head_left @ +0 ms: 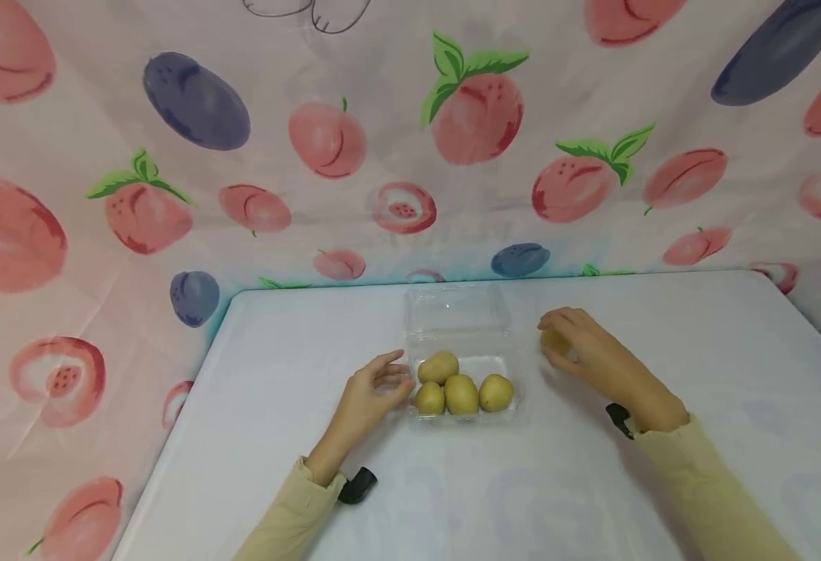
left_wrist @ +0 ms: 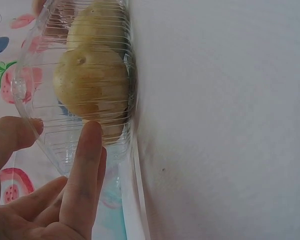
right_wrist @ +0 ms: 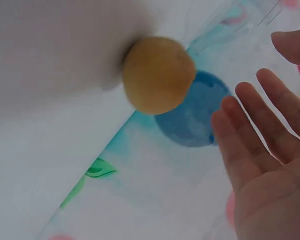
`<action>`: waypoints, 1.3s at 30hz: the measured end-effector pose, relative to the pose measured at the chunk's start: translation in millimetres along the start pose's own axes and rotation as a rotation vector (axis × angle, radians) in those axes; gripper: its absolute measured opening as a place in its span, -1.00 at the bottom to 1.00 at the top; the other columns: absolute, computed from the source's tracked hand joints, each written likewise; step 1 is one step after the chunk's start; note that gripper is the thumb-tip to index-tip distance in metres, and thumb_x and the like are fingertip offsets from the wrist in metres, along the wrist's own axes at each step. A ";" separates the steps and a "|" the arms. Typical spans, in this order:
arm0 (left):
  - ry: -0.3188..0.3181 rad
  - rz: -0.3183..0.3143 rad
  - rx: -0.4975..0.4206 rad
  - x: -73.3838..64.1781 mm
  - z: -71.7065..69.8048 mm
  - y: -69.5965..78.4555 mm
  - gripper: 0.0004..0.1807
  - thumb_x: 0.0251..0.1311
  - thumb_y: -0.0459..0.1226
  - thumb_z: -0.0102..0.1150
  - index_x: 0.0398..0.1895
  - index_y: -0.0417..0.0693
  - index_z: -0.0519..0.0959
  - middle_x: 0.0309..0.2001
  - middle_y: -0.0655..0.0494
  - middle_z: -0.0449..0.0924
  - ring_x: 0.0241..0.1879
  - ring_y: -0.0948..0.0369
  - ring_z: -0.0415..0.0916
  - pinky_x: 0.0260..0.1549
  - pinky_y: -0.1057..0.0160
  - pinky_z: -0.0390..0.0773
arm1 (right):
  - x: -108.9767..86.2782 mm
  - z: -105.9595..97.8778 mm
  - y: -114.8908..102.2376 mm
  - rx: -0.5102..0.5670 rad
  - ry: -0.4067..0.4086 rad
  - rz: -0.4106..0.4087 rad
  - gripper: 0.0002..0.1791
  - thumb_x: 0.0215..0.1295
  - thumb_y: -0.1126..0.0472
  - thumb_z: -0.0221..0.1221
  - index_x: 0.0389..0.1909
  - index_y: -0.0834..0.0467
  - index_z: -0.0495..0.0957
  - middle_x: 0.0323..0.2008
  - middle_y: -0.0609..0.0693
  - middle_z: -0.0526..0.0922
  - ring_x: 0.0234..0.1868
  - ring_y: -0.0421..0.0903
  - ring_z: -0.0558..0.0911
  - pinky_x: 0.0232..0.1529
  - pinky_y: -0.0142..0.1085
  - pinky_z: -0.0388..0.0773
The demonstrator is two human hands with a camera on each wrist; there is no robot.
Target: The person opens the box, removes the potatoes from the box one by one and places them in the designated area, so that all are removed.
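Several yellow potatoes (head_left: 462, 395) sit in a clear plastic clamshell box (head_left: 477, 362), whose lid (head_left: 456, 310) lies folded back behind it. My left hand (head_left: 375, 386) is at the box's left side, fingers loosely extended. In the left wrist view its fingertips (left_wrist: 90, 137) are against or very near the ribbed wall, with the thumb by the rim. To the right of the box, a single potato (right_wrist: 159, 75) rests on the table. My right hand (head_left: 586, 351) is around it in the head view. The right wrist view shows this hand's fingers (right_wrist: 240, 145) extended and apart from the potato.
A white-covered table (head_left: 558, 499) carries everything. Behind it hangs a cloth (head_left: 396, 101) printed with fruit, meeting the table's back edge. Black wrist straps or mounts (head_left: 357, 485) show at both sleeves.
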State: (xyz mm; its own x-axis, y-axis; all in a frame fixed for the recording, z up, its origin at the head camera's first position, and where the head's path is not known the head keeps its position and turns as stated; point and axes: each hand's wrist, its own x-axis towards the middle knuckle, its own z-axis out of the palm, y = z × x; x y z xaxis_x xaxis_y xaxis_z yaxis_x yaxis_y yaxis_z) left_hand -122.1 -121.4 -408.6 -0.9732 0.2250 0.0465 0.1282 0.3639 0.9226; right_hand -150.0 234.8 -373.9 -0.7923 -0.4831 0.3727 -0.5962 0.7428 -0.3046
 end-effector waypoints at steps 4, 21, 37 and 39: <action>0.001 0.005 -0.007 0.9 0.7 -1.1 -0.40 0.25 -0.27 0.33 0.35 -0.20 0.41 0.03 -0.07 0.67 0.03 0.04 0.65 -0.04 0.23 0.68 | 0.7 1.7 -6.3 -0.028 -0.014 -0.029 -0.60 0.17 0.34 0.36 0.02 0.32 0.53 0.03 0.16 0.55 0.08 0.08 0.54 0.07 0.00 0.61; 0.004 -0.001 -0.051 1.1 0.6 1.1 -0.40 0.25 -0.30 0.32 0.34 -0.23 0.41 0.02 -0.11 0.67 0.02 0.02 0.64 -0.15 0.33 0.68 | 5.6 4.0 -40.3 0.021 -0.110 -0.079 -0.58 0.22 0.25 0.36 0.07 0.22 0.52 0.06 0.03 0.57 0.12 0.00 0.56 0.03 -0.11 0.64; -0.004 -0.014 -0.057 -2.3 0.0 1.1 -0.39 0.23 -0.30 0.34 0.35 -0.21 0.41 0.03 -0.13 0.67 0.02 0.01 0.65 -0.12 0.33 0.68 | 13.1 13.9 -56.6 0.046 -0.211 -0.147 -0.62 0.25 0.20 0.34 0.05 0.19 0.55 0.04 -0.05 0.58 0.10 -0.11 0.57 0.05 -0.22 0.62; -0.003 -0.012 -0.055 -1.8 0.3 0.7 -0.38 0.23 -0.30 0.34 0.35 -0.21 0.41 0.03 -0.12 0.67 0.02 0.02 0.65 -0.12 0.33 0.68 | 14.4 14.2 -57.2 0.041 -0.232 -0.150 -0.62 0.24 0.19 0.34 0.05 0.18 0.55 0.04 -0.05 0.58 0.10 -0.11 0.57 0.05 -0.23 0.62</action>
State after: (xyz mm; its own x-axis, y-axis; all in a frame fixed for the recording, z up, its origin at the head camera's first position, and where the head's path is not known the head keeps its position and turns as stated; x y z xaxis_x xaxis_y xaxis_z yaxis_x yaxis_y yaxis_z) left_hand -120.2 -121.3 -408.2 -0.9741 0.2235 0.0341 0.1056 0.3161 0.9428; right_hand -129.2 178.7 -363.5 -0.7005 -0.6830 0.2071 -0.7101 0.6377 -0.2986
